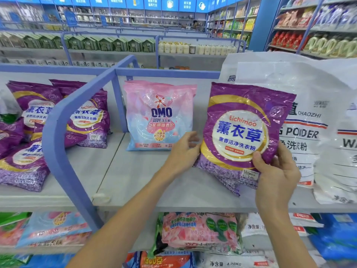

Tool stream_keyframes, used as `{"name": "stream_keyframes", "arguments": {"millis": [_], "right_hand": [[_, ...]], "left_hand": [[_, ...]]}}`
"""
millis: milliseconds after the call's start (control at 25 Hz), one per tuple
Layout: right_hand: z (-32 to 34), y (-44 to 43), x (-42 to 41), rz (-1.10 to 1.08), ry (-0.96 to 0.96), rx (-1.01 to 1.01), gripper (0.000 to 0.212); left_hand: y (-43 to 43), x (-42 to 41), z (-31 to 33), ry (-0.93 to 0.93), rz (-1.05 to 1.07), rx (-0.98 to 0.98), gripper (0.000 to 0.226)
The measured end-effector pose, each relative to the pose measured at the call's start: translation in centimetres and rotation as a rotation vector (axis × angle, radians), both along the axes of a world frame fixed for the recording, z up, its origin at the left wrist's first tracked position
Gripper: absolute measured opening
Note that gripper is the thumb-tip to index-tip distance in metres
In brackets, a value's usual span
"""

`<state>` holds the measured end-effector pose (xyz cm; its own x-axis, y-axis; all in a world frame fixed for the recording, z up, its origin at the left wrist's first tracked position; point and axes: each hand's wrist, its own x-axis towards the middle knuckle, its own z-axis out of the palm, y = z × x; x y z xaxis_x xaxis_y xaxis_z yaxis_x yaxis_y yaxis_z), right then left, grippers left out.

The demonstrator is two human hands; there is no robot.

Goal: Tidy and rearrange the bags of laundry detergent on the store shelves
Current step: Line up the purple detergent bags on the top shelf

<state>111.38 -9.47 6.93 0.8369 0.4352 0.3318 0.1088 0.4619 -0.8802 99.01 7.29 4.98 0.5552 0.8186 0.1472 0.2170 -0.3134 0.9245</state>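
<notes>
1. Pinching the purple bag (pixel 241 130) with my right hand (pixel 276 176), I am propping it up.
2. My left hand (pixel 182 151), fingers loose, is steadying its side.
3. It is standing on the shelf (pixel 146 182), near the pink bag (pixel 159 115).

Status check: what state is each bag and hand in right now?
held purple bag: upright, slightly tilted.
right hand: grips its lower right corner.
left hand: fingers relaxed, at its left edge.
OMO bag: upright, untouched.
purple bags at far left: jumbled, some lying.
white sacks: upright.
</notes>
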Motion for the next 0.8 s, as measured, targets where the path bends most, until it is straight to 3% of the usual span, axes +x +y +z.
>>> {"name": "stream_keyframes", "arguments": {"millis": [80,280,480,600,800], "right_hand": [[0.0,-0.7,1.0,-0.036,0.018,0.013,0.048],[-0.4,-2.2,2.4,-0.061,0.051,0.019,0.046],[-1.0,-3.1,3.1,-0.060,0.100,0.010,0.044],[-1.3,-3.4,3.4,-0.070,0.112,0.001,0.046],[-1.3,-2.2,2.5,-0.034,0.117,-0.020,0.048]], "left_hand": [[0.0,1.2,-0.4,0.017,-0.008,-0.081,0.064],[-0.3,2.2,-1.1,-0.024,-0.083,-0.213,0.057],[-0.6,3.3,-1.7,-0.003,-0.168,-0.240,0.035],[-0.6,3.0,-1.2,-0.045,-0.140,-0.289,0.020],[0.5,-0.9,0.0,-0.187,-0.046,-0.442,0.020]]}}
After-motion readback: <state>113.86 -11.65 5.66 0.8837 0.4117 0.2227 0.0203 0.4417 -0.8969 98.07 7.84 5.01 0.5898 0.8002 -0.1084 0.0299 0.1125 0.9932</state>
